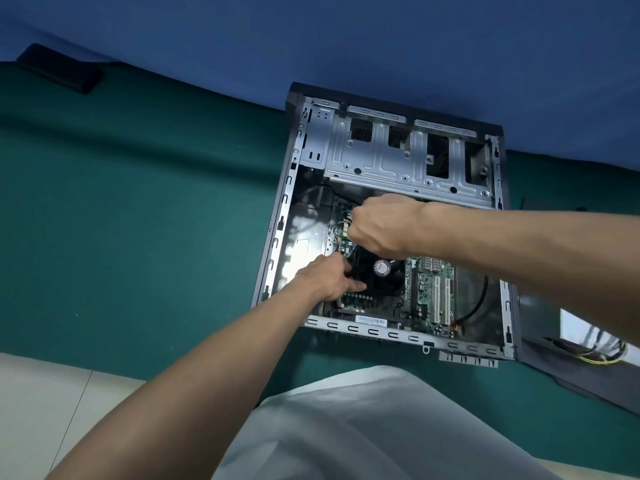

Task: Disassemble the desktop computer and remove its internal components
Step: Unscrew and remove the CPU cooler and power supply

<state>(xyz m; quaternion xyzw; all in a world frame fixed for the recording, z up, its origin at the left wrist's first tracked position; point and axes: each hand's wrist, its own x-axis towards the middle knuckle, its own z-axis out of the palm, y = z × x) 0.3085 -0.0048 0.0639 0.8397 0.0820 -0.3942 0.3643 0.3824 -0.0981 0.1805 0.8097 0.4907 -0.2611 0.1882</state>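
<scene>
The grey metal computer case (381, 336) lies open on the green table (138, 237). My left hand (329, 278) grips the black round cooler fan (381, 271) at its left edge. My right hand (381, 226) is clenched just above it, and I cannot tell what it holds.

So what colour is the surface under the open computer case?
It's a dark green surface, clearest in the head view, beneath the grey metal computer case.

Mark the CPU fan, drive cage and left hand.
CPU fan (381, 268): head view, round hub label.
drive cage (377, 157): head view, bare metal plate.
left hand (323, 280): head view, back of hand.
</scene>
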